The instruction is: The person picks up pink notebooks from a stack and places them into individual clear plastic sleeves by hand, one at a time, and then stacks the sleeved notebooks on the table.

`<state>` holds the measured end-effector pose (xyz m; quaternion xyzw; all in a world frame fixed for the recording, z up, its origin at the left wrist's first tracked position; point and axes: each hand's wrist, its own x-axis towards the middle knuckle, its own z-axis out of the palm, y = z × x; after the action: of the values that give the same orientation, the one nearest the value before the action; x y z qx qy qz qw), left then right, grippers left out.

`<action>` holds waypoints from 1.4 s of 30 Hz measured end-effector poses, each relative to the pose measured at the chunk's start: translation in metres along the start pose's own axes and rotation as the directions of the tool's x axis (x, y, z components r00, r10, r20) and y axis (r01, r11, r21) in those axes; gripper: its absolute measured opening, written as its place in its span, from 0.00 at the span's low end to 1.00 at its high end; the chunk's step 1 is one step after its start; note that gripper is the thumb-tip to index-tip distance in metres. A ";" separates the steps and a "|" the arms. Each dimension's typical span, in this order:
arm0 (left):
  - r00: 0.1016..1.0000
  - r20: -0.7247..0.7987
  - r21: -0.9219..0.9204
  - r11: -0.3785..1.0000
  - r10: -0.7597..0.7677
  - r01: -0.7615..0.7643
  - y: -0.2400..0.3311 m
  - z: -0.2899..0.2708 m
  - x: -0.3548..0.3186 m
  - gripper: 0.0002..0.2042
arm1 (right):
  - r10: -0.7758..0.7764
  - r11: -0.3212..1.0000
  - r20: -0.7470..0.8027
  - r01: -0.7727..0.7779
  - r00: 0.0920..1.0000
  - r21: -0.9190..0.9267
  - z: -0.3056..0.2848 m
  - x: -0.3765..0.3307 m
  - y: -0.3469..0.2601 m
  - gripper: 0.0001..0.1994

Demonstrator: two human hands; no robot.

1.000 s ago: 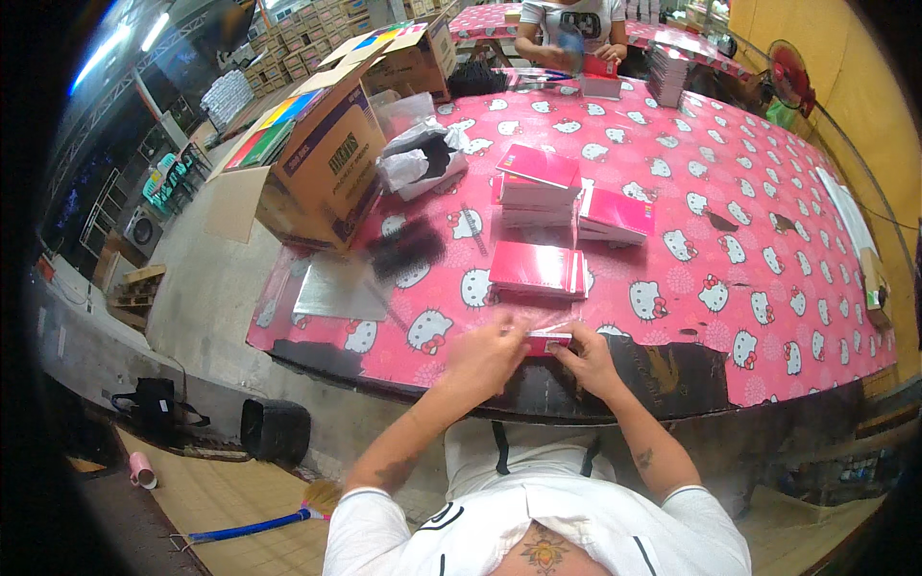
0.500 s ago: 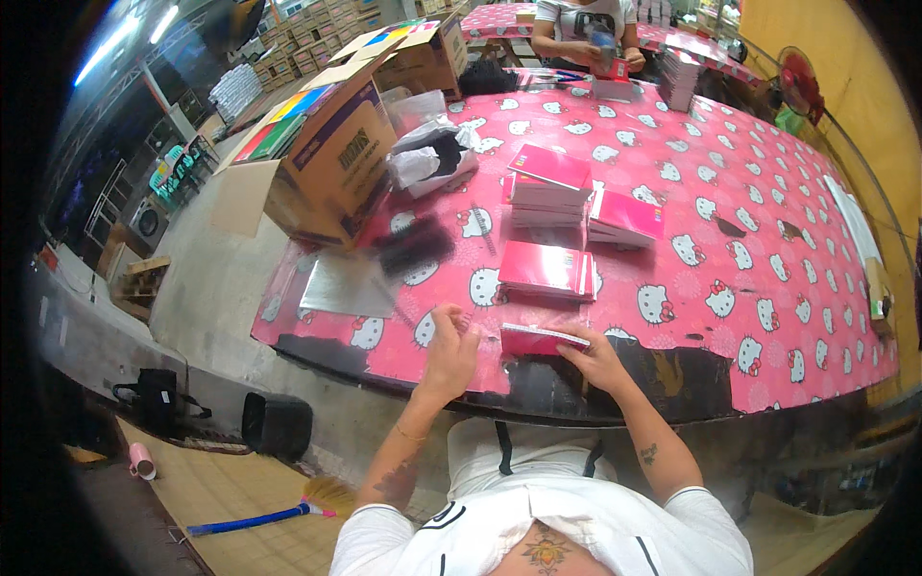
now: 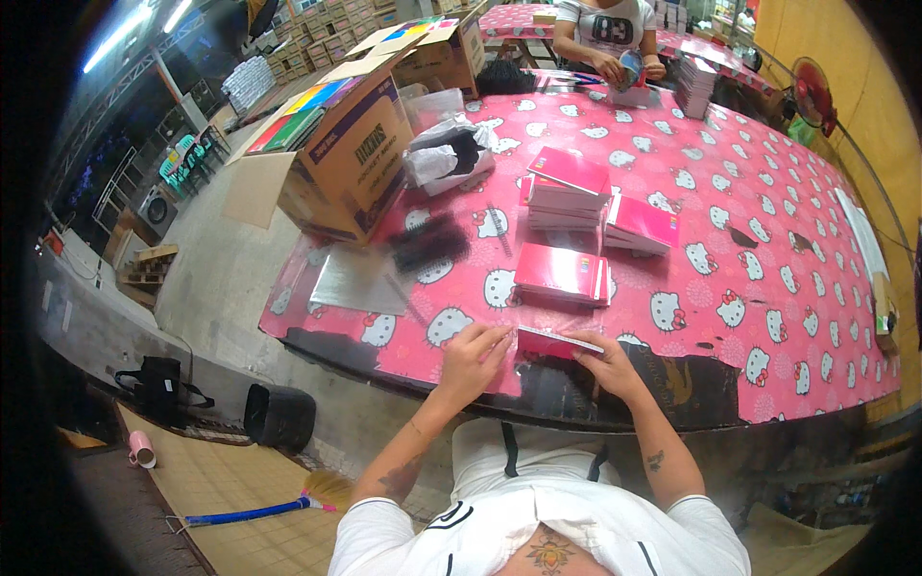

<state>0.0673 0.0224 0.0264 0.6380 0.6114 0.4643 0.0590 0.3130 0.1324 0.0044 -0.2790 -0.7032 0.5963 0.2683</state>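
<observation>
While right hand (image 3: 613, 363) holds notebook (image 3: 549, 343), left hand (image 3: 471, 363) beside

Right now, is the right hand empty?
No, the right hand holds a pink notebook by its right end, near the table's near edge.

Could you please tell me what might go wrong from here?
The thin pink notebook with a white upper edge in the bare right hand is close to the table's black front edge; if the grip slips, it might fall. The uneven rear-left stack of glossy pink notebooks could perhaps slide if bumped. The torn pink cat-print table cover may catch a notebook's corner.
</observation>
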 end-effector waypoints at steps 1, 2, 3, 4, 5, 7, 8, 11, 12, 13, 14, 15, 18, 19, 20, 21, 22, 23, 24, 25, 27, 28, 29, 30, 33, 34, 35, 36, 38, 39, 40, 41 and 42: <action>1.000 0.001 0.004 1.000 -0.003 0.003 0.000 0.001 0.002 0.10 | -0.013 1.000 0.003 0.013 1.000 -0.008 0.000 0.001 0.003 0.17; 1.000 0.002 0.008 1.000 -0.006 0.006 0.000 0.001 0.003 0.10 | -0.026 1.000 0.006 0.026 1.000 -0.016 -0.001 0.002 0.006 0.17; 0.999 0.018 -0.036 0.999 -0.033 0.034 -0.001 0.001 0.005 0.10 | -0.038 0.999 0.009 0.038 0.999 -0.024 -0.002 0.002 0.008 0.17; 0.998 0.036 -0.080 0.995 -0.060 0.062 -0.001 0.000 0.005 0.10 | -0.055 0.998 0.013 0.056 0.998 -0.030 -0.002 0.001 0.010 0.17; 0.995 0.053 -0.122 0.988 -0.087 0.093 -0.003 0.000 0.006 0.10 | -0.072 0.997 0.020 0.073 0.997 -0.036 -0.002 0.000 0.008 0.17; 0.996 0.084 -0.068 0.998 0.011 -0.006 -0.011 -0.001 0.007 0.12 | -0.086 0.996 0.034 0.087 0.996 -0.034 -0.002 0.000 0.008 0.17; 0.993 0.102 -0.041 0.998 0.059 -0.055 -0.013 -0.003 0.008 0.13 | -0.082 0.996 0.042 0.083 0.996 -0.024 -0.003 -0.001 0.010 0.17; 0.977 0.200 -0.067 0.996 0.072 -0.059 -0.010 -0.010 0.013 0.16 | -0.105 0.994 0.062 0.105 0.993 -0.011 -0.003 -0.002 0.011 0.17; 0.972 0.216 -0.070 0.995 0.088 -0.074 -0.005 -0.013 0.016 0.15 | -0.118 0.993 0.068 0.119 0.991 -0.009 -0.004 -0.002 0.010 0.17; 0.967 0.232 -0.073 0.993 0.104 -0.089 0.000 -0.016 0.021 0.15 | -0.117 0.993 0.072 0.117 0.991 -0.006 -0.004 -0.003 0.009 0.17; 0.962 0.247 -0.076 0.992 0.120 -0.104 0.005 -0.019 0.025 0.14 | -0.116 0.993 0.077 0.117 0.990 -0.002 -0.004 -0.003 0.008 0.17; 0.951 0.298 -0.104 0.993 0.075 -0.046 0.007 -0.021 0.027 0.14 | -0.116 0.993 0.081 0.116 0.990 0.002 -0.004 -0.003 0.007 0.17; 0.911 0.413 -0.143 0.987 -0.006 0.071 0.007 -0.025 0.029 0.14 | -0.109 0.994 0.070 0.111 0.992 -0.022 -0.003 -0.004 0.004 0.17; 0.906 0.424 -0.136 0.988 -0.003 0.067 0.001 -0.025 0.027 0.14 | -0.115 0.993 0.069 0.116 0.991 -0.010 -0.003 -0.005 0.005 0.17; 0.901 0.434 -0.130 0.990 0.000 0.063 -0.004 -0.023 0.026 0.14 | -0.121 0.993 0.069 0.121 0.990 0.001 -0.002 -0.004 0.006 0.17; 0.911 0.412 -0.134 0.989 0.005 0.055 -0.009 -0.020 0.023 0.13 | -0.127 0.992 0.070 0.126 0.989 0.012 -0.002 -0.004 0.006 0.17; 0.921 0.390 -0.138 0.989 0.009 0.048 -0.014 -0.016 0.019 0.12 | -0.125 0.992 0.072 0.125 0.990 0.005 -0.001 -0.004 0.006 0.17; 0.930 0.368 -0.144 0.989 0.015 0.041 -0.015 -0.014 0.017 0.12 | -0.123 0.992 0.073 0.123 0.990 -0.002 -0.002 -0.004 0.007 0.17; 0.918 0.393 -0.173 0.976 -0.054 0.131 -0.015 -0.013 0.015 0.11 | -0.120 0.993 0.075 0.121 0.990 -0.010 -0.002 -0.004 0.007 0.17; 0.900 0.419 -0.198 0.955 -0.121 0.221 -0.015 -0.012 0.014 0.10 | -0.131 0.991 0.075 0.132 0.988 -0.003 -0.002 -0.004 0.007 0.17; 0.890 0.425 -0.209 0.938 -0.166 0.275 -0.013 -0.012 0.013 0.09 | -0.151 0.988 0.077 0.151 0.985 0.009 -0.001 -0.003 0.007 0.17; 0.903 0.403 -0.195 0.951 -0.146 0.241 -0.010 -0.013 0.014 0.09 | -0.147 0.989 0.079 0.147 0.986 0.012 -0.001 -0.004 0.007 0.17; 0.916 0.382 -0.181 0.962 -0.124 0.205 -0.007 -0.014 0.015 0.09 | -0.143 0.990 0.079 0.143 0.986 0.015 -0.002 -0.004 0.006 0.16; 0.928 0.362 -0.179 0.971 -0.085 0.159 -0.004 -0.015 0.016 0.08 | -0.140 0.990 0.080 0.139 0.987 0.017 -0.002 -0.004 0.006 0.16; 0.946 0.325 -0.179 0.982 0.003 0.058 0.000 -0.018 0.019 0.08 | -0.146 0.989 0.079 0.146 0.986 0.005 -0.002 -0.004 0.006 0.16; 0.945 0.327 -0.187 0.981 0.013 0.050 -0.003 -0.017 0.018 0.08 | -0.152 0.988 0.082 0.152 0.985 0.002 -0.002 -0.003 0.006 0.16; 0.944 0.330 -0.195 0.980 0.024 0.043 -0.005 -0.017 0.018 0.08 | -0.156 0.988 0.083 0.157 0.984 -0.001 -0.002 -0.003 0.007 0.16; 0.939 0.343 -0.193 0.980 0.015 0.056 -0.006 -0.017 0.017 0.09 | -0.160 0.987 0.084 0.161 0.983 -0.004 -0.002 -0.003 0.007 0.16; 0.929 0.370 -0.190 0.979 -0.004 0.080 -0.007 -0.018 0.017 0.10 | -0.145 0.989 0.084 0.146 0.986 -0.002 -0.001 -0.004 0.006 0.16; 0.931 0.362 -0.226 0.964 -0.051 0.141 -0.007 -0.017 0.014 0.11 | -0.137 0.990 0.084 0.138 0.987 -0.002 -0.001 -0.004 0.005 0.16; 0.930 0.355 -0.262 0.944 -0.098 0.200 -0.006 -0.016 0.010 0.12 | -0.139 0.990 0.082 0.140 0.987 -0.004 -0.001 -0.005 0.005 0.16; 0.925 0.351 -0.299 0.919 -0.144 0.257 -0.002 -0.015 0.010 0.12 | -0.141 0.990 0.079 0.142 0.987 -0.007 -0.001 -0.006 0.005 0.16; 0.928 0.351 -0.286 0.929 -0.125 0.233 0.002 -0.016 0.010 0.13 | -0.143 0.989 0.075 0.144 0.987 -0.010 -0.001 -0.007 0.005 0.16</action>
<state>0.0563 0.0223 0.0421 0.6283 0.5652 0.4386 0.3056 0.3190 0.1284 -0.0006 -0.2073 -0.7357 0.5798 0.2821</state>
